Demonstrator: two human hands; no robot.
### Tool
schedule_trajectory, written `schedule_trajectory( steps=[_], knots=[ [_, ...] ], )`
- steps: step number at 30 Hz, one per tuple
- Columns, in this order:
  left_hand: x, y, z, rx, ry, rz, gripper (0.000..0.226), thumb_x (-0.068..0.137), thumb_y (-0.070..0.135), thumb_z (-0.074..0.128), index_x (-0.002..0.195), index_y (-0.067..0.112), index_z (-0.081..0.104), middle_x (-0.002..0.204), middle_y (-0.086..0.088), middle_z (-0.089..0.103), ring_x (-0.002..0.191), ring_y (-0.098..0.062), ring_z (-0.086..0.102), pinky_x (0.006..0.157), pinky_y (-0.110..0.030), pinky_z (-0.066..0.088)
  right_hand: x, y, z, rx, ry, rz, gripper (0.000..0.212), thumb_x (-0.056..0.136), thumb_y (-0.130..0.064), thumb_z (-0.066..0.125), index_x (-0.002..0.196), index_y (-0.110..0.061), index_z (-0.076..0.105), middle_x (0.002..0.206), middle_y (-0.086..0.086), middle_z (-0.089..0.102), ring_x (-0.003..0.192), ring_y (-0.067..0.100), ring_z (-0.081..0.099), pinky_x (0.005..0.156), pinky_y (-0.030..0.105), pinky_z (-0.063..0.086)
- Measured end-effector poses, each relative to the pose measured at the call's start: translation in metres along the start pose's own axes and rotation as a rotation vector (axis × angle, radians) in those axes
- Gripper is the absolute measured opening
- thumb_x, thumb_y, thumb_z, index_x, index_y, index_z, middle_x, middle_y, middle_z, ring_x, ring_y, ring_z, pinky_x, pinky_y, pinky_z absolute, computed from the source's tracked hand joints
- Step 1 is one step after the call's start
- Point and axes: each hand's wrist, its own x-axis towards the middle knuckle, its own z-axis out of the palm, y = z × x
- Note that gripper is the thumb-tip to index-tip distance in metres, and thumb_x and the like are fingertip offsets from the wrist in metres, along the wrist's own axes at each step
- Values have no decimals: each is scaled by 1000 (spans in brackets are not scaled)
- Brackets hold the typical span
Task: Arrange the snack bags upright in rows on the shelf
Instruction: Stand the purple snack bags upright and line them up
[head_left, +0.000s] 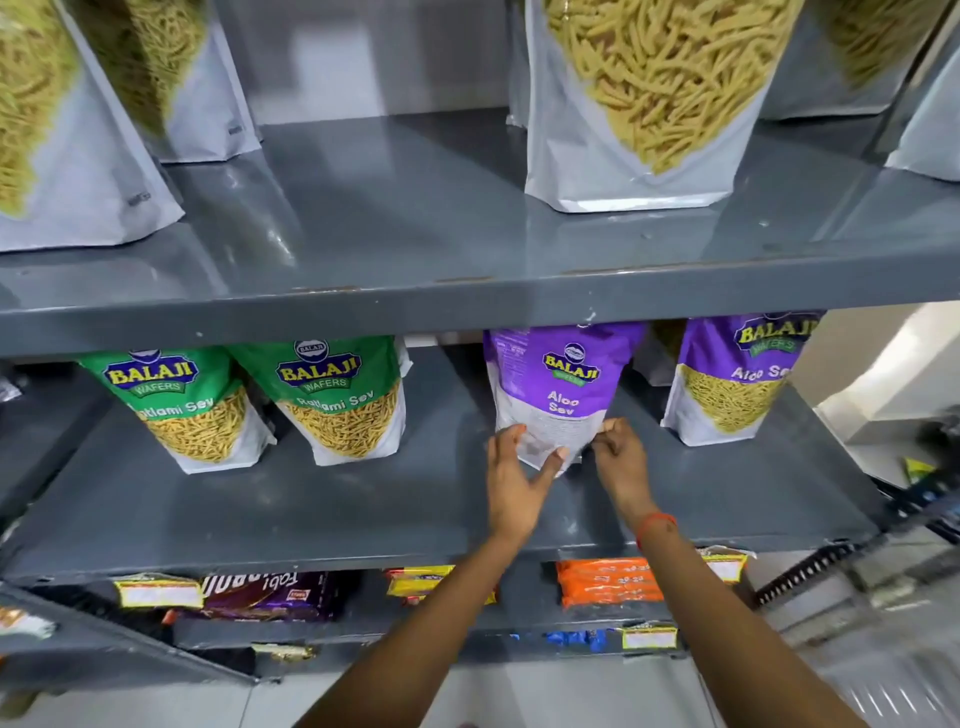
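Note:
A purple Aloo Sev bag (561, 384) stands upright on the middle grey shelf (363, 499), its back label facing me. My left hand (514, 483) grips its lower left corner with thumb across the front. My right hand (618, 457) pinches its lower right edge. A second purple Aloo Sev bag (732, 379) stands to the right. Two green Ratlami Sev bags (192, 405) (343, 400) stand upright in a row to the left.
The upper shelf (415, 228) carries several large white bags of yellow sev, one near the middle right (639, 104). Below, a lower shelf holds biscuit packs, including an orange one (608, 582) and a dark purple one (270, 597). A gap separates the green and purple bags.

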Motion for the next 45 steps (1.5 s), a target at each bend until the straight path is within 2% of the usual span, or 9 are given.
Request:
schedule_trajectory(
  steps=[4, 7, 13, 18, 24, 32, 37, 41, 45],
  knots=[
    [19, 4, -1, -62, -101, -118, 79, 64, 39, 81, 127, 12, 41, 127, -5, 57, 113, -19, 56, 90, -25, 46, -27, 5, 9, 55, -27, -43, 39, 79, 18, 39, 77, -15, 59, 84, 5, 66, 78, 1, 62, 78, 11, 46],
    [39, 6, -2, -48, -101, -140, 82, 55, 39, 87, 119, 12, 43, 117, -3, 58, 104, -16, 56, 79, -24, 44, -42, 7, 21, 59, -72, -72, 39, 76, 21, 36, 83, -8, 60, 87, 19, 68, 84, 22, 64, 85, 30, 48],
    [80, 0, -22, 25, -163, -72, 74, 51, 27, 89, 114, 6, 54, 114, -21, 62, 108, -29, 58, 93, -39, 49, -39, 6, 22, -68, -52, -61, 37, 74, 19, 41, 96, -2, 62, 96, 7, 67, 97, 28, 65, 84, 17, 43],
    [97, -9, -44, -216, -360, -133, 65, 60, 0, 82, 117, 1, 51, 122, -25, 62, 109, -35, 61, 98, -54, 48, -5, -3, 10, 44, -123, 137, 74, 76, 6, 66, 138, -4, 27, 145, 14, 35, 133, 27, 37, 106, 33, 34],
    [116, -12, -53, -202, -582, -96, 44, 72, -9, 69, 110, 10, 58, 120, -22, 62, 81, 0, 69, 73, -16, 57, 1, -15, 17, -59, -223, 44, 83, 75, -11, 73, 141, -13, 22, 140, 6, 40, 128, 27, 43, 105, 42, 41],
    [117, -19, -52, -239, -665, -134, 48, 79, -2, 66, 123, 4, 48, 130, -21, 57, 109, -24, 59, 87, -25, 53, -8, -27, 18, -130, -117, 17, 66, 81, -14, 67, 136, -10, 30, 137, 17, 48, 122, 35, 50, 103, 53, 44],
    [85, -5, -45, -231, -372, -107, 64, 80, 9, 68, 135, 9, 35, 142, -15, 46, 129, -27, 45, 110, -42, 37, -8, -27, 11, -441, -47, -79, 61, 85, -18, 60, 136, -4, 30, 139, 21, 43, 127, 36, 39, 106, 44, 33],
    [33, 3, -18, 196, 37, 163, 84, 88, 34, 54, 145, 19, -6, 158, -5, -7, 144, -13, -9, 117, -37, 2, -13, -28, -15, -505, 120, -313, 54, 87, -17, 54, 135, -5, 34, 144, 16, 40, 132, 32, 36, 109, 41, 32],
    [-12, 21, 42, 367, 80, 439, 74, 93, 34, 42, 141, 25, -13, 152, 1, -4, 143, -13, -4, 117, -38, 8, -12, -15, -59, -442, 201, -458, 44, 87, -15, 53, 129, -7, 41, 140, 14, 43, 131, 26, 36, 110, 36, 30]
  ],
)
